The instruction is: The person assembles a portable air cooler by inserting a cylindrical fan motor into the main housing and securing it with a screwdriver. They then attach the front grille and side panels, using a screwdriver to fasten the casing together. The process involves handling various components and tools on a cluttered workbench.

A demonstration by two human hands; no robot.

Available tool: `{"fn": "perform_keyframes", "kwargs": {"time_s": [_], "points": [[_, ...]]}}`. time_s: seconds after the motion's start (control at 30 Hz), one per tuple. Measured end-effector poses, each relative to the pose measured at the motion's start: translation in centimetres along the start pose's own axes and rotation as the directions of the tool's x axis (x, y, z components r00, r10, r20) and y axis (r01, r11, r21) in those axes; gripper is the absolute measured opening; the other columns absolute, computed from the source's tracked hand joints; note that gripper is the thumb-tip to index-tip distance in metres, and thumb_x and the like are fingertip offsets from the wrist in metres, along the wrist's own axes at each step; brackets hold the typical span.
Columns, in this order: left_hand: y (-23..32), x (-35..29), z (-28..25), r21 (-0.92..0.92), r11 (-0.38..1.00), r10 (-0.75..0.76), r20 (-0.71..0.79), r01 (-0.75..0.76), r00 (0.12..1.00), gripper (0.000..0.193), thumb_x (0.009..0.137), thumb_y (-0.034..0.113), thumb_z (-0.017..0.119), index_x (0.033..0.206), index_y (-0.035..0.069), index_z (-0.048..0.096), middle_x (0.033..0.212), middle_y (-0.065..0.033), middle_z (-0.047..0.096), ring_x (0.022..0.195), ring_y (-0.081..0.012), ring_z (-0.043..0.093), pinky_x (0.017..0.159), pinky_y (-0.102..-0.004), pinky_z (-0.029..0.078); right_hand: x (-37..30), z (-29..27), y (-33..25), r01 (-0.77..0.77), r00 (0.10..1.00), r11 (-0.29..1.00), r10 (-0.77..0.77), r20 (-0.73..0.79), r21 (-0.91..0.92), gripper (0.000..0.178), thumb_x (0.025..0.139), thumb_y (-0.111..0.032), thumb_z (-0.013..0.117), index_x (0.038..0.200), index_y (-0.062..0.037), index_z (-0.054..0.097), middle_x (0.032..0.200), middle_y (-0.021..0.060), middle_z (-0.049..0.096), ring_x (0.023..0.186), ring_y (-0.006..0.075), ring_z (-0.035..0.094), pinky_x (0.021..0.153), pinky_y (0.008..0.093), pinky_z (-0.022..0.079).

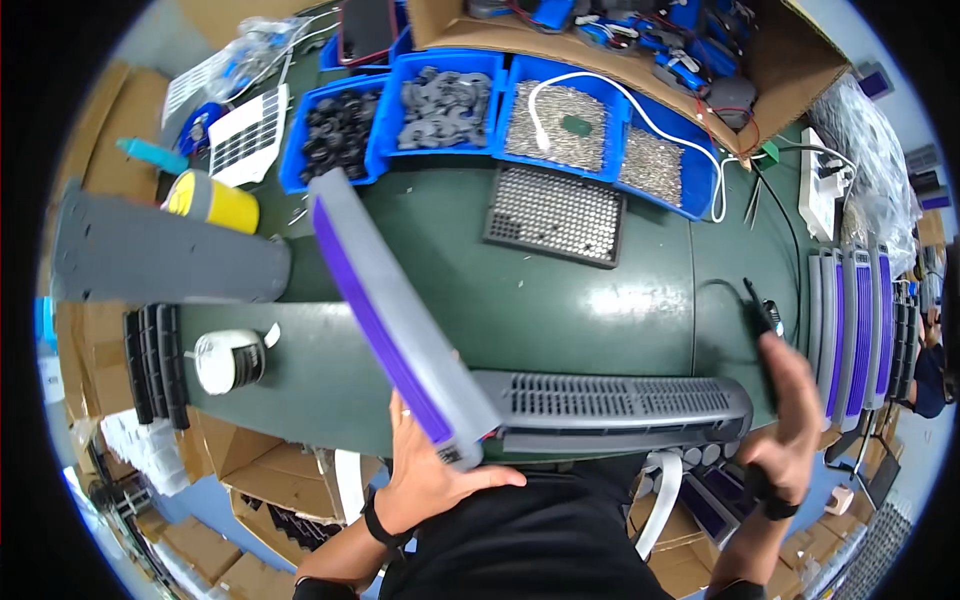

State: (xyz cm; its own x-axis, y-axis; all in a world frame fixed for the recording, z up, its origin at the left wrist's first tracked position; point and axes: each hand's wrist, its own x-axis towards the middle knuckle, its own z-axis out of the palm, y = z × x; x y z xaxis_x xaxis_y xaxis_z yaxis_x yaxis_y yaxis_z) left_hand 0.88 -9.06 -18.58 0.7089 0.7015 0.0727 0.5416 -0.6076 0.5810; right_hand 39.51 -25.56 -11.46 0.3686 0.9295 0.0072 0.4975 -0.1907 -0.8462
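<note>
My left hand (425,475) is on the lower end of a long curved grey plastic housing with a purple strip (385,290), which stands tilted up over the table. Its fingers go behind the housing; the thumb sticks out to the right. A grey slotted housing piece (620,405) lies along the near table edge, its left end meeting the raised one, with a bit of red showing at the joint. My right hand (785,425), slightly blurred, is off the slotted piece's right end, fingers stretched and thumb apart, holding nothing. Just beyond its fingertips lies a black hand tool (768,312).
Blue bins (447,145) of small dark parts and metal pins line the back, beneath a cardboard box (590,45). In front sits a black perforated tray (555,215). A grey tapered shell (170,250) and a white tub (228,360) stand left; purple-grey housings (855,330) stand right.
</note>
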Motion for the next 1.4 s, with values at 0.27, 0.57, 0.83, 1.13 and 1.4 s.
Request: {"fn": "perform_keyframes", "kwargs": {"time_s": [0.27, 0.57, 0.83, 1.13, 1.4], "points": [[0.5, -2.5, -4.1, -0.939, 0.111, -0.32, 0.276, 0.325, 0.906, 0.087, 0.094, 0.006, 0.075, 0.165, -0.007, 0.026, 0.149, -0.0221, 0.06, 0.138, -0.0283, 0.059, 0.115, -0.0427, 0.044, 8.3, 5.9, -16.5, 0.757, 0.641, 0.539, -0.503, 0.58, -0.37, 0.058, 0.081, -0.024, 0.082, 0.132, -0.0018, 0.068, 0.133, 0.0195, 0.068, 0.129, 0.0409, 0.063, 0.113, 0.0577, 0.047], [0.2, 1.6, -2.5, -0.978, -0.203, -0.398, 0.131, 0.052, 0.908, 0.045, 0.11, 0.022, 0.06, 0.148, 0.002, 0.047, 0.136, -0.0091, 0.064, 0.128, -0.0203, 0.061, 0.114, -0.0416, 0.047, 12.7, 16.8, -17.0, 0.95, 0.286, 0.101, -0.667, 0.688, -0.297, 0.057, 0.089, -0.009, 0.067, 0.146, -0.0164, 0.06, 0.147, 0.0154, 0.059, 0.146, 0.032, 0.05, 0.124, 0.056, 0.035], [0.0, 1.3, -5.8, -0.959, 0.284, -0.031, 0.016, 0.024, 0.999, 0.042, 0.104, 0.01, 0.069, 0.14, -0.004, 0.053, 0.127, -0.0063, 0.064, 0.111, -0.01, 0.061, 0.094, -0.0293, 0.053, 11.7, 16.4, -20.6, 0.882, 0.142, -0.299, -0.569, 0.81, -0.365, 0.04, 0.088, -0.019, 0.069, 0.127, -0.0127, 0.067, 0.12, 0.0015, 0.069, 0.133, 0.0234, 0.058, 0.132, 0.056, 0.025], [-1.5, 0.7, -6.9, -0.857, 0.515, 0.06, 0.003, -0.028, 0.998, 0.119, 0.062, 0.024, 0.106, 0.158, 0.002, 0.04, 0.153, -0.0131, 0.05, 0.143, -0.0238, 0.049, 0.121, -0.0405, 0.039, 11.0, 8.1, -21.1, 0.745, 0.665, 0.442, -0.423, 0.616, -0.5, 0.085, 0.06, -0.054, 0.095, 0.117, 0.0013, 0.063, 0.106, 0.0168, 0.065, 0.103, 0.0371, 0.067, 0.098, 0.0472, 0.052], [-0.8, 3.1, -9.2, -0.816, 0.556, 0.074, -0.14, -0.158, 0.987, 0.12, 0.054, 0.023, 0.109, 0.154, 0.003, 0.046, 0.141, -0.0092, 0.058, 0.133, -0.0206, 0.056, 0.116, -0.0369, 0.043, 10.9, 8.9, -16.3, 0.437, 0.792, 0.83, -0.173, 0.585, -0.346, 0.109, 0.065, -0.075, 0.088, 0.134, 0.0057, 0.06, 0.122, 0.028, 0.069, 0.115, 0.0448, 0.068, 0.1, 0.048, 0.054]]}}
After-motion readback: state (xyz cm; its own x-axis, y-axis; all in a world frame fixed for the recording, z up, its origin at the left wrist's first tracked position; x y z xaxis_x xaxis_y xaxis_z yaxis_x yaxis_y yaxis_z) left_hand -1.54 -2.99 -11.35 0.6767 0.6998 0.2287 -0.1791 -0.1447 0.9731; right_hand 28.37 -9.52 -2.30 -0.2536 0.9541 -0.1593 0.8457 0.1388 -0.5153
